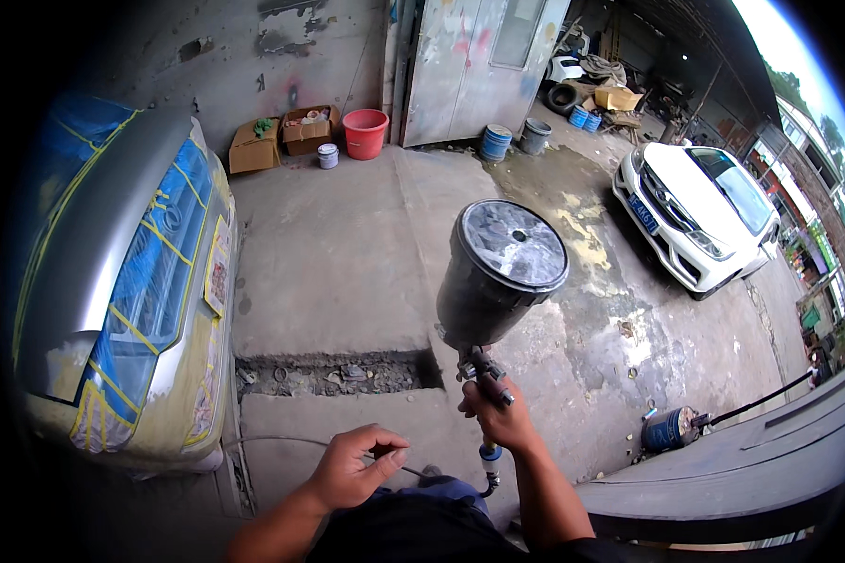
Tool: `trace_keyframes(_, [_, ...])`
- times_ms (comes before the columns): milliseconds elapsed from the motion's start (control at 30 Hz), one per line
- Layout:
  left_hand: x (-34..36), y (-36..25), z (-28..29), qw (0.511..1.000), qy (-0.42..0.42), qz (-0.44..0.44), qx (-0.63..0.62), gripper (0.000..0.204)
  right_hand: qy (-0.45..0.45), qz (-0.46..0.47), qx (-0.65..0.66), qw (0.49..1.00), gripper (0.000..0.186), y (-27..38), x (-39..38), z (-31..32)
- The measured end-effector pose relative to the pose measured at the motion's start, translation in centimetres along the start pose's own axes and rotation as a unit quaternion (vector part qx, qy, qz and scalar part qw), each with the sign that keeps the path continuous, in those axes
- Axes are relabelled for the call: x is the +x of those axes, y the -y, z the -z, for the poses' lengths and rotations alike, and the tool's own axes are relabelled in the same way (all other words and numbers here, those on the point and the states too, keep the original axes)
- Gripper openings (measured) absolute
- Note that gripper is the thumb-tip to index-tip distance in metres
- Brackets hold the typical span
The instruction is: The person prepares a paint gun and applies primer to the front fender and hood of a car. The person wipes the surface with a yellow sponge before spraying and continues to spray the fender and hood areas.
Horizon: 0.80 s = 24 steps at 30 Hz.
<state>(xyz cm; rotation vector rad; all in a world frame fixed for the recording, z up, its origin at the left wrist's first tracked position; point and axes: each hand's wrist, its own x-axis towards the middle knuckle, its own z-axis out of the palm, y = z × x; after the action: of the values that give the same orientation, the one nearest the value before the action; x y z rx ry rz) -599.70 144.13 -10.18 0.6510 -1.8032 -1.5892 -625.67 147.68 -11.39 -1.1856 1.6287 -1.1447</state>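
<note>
My right hand [499,418] is closed round the handle of a paint spray gun [483,372], out in front of my body. A large dark cup [483,310] with a smeared grey-white lid [535,246] sits on top of the gun, tilted a little. Under the handle a blue-and-white fitting [490,458] joins a hose. Left of the gun, my left hand [355,464] hovers with loosely curled fingers, a gap between thumb and forefinger and nothing visible in it. At the left stands a car body [94,253], grey along its top, masked with blue film [150,281] and yellow tape.
A rubble-filled trench [338,375] cuts the concrete floor ahead. A thin hose [272,438] crosses behind my left hand. Cardboard boxes [255,148], a red bucket [365,133] and blue drums [497,143] line the back. A white car [709,202] is parked right; a blue canister [668,430] lies nearer.
</note>
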Motion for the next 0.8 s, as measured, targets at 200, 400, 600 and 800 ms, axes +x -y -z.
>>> trace_keyframes(200, [3.4, 0.3, -5.5, 0.996, 0.01, 0.088, -0.026, 0.018, -0.023, 0.05, 0.03, 0.998, 0.038, -1.1, -0.7, 1.4])
trace_keyframes(400, [3.9, 1.9, -9.0, 0.992, 0.025, 0.12, 0.025, 0.024, 0.024, 0.079, 0.082, 0.993, 0.023, -1.1, -0.5, 4.1])
trace_keyframes(600, [1.5, 4.6, -12.3, 0.989, -0.011, 0.15, -0.009, 0.044, 0.1, 0.181, 0.088, 0.974, 0.019, 0.9, 0.5, 3.6])
trace_keyframes(800, [-0.7, 3.6, -12.8, 0.984, -0.124, 0.059, 0.112, 0.057, 0.135, 0.235, 0.152, 0.95, 0.038, 5.6, -0.1, -0.3])
